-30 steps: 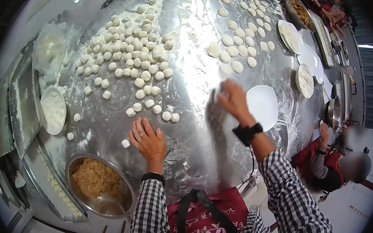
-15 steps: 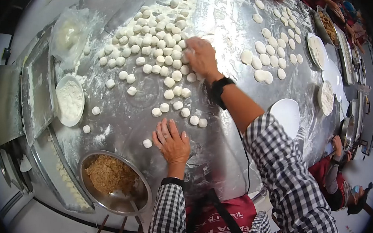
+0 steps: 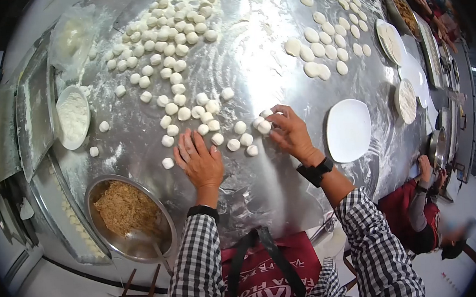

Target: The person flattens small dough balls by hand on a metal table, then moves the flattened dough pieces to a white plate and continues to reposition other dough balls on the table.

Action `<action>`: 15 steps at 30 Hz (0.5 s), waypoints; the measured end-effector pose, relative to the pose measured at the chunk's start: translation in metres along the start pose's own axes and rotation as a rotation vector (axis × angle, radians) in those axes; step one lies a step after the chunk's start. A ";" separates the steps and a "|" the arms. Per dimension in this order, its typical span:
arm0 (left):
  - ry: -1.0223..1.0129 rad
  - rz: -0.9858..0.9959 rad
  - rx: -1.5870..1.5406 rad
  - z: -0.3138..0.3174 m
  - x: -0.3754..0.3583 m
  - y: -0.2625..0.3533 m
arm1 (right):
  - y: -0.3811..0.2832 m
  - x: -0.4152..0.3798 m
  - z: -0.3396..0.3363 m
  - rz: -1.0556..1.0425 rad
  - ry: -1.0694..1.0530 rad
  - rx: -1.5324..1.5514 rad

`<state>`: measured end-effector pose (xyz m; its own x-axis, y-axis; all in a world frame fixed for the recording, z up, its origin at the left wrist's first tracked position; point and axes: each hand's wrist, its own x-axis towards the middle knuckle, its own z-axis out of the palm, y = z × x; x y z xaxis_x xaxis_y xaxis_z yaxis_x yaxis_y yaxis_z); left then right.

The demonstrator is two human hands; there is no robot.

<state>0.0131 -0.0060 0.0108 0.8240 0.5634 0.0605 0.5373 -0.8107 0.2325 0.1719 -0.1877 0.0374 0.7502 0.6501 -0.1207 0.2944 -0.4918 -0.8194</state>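
Note:
Many small white dough balls point(image 3: 178, 89) lie on the floured metal table point(image 3: 243, 204). My left hand point(image 3: 199, 160) rests palm down with its fingers spread, their tips beside the nearest balls. To the right, my right hand point(image 3: 292, 134) curls its thumb and fingers around a small cluster of dough balls point(image 3: 262, 124) on the tabletop. Several more balls point(image 3: 241, 139) sit between the two hands. A white square plate point(image 3: 348, 131) lies to the right of my right hand.
A steel bowl of brown filling point(image 3: 127, 209) stands at the lower left, with a bowl of flour point(image 3: 73, 117) above it. Flattened dough discs point(image 3: 319, 45) lie at the upper right. A co-worker point(image 3: 413, 212) is at the lower right; other people's hands show at the top right.
My right hand has come back towards me from the big pile and now closes around a few balls. Some balls have shifted nearer to my left hand. The camera view has also moved.

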 end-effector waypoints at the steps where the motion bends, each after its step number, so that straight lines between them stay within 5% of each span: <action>1: 0.024 0.003 0.017 0.002 0.000 0.000 | 0.009 -0.004 -0.001 0.051 0.060 0.065; 4: 0.020 0.002 0.043 0.002 -0.001 0.000 | 0.027 -0.013 -0.001 0.207 0.100 0.426; 8: 0.063 0.015 0.061 0.005 -0.001 0.000 | 0.016 -0.035 -0.010 -0.052 0.111 -0.282; 15: 0.100 0.034 0.070 0.008 -0.001 -0.001 | 0.028 -0.049 -0.002 0.205 0.144 0.194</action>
<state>0.0133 -0.0070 0.0032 0.8220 0.5453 0.1642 0.5230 -0.8370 0.1609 0.1447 -0.2346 0.0213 0.8624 0.4536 -0.2248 0.0209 -0.4756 -0.8794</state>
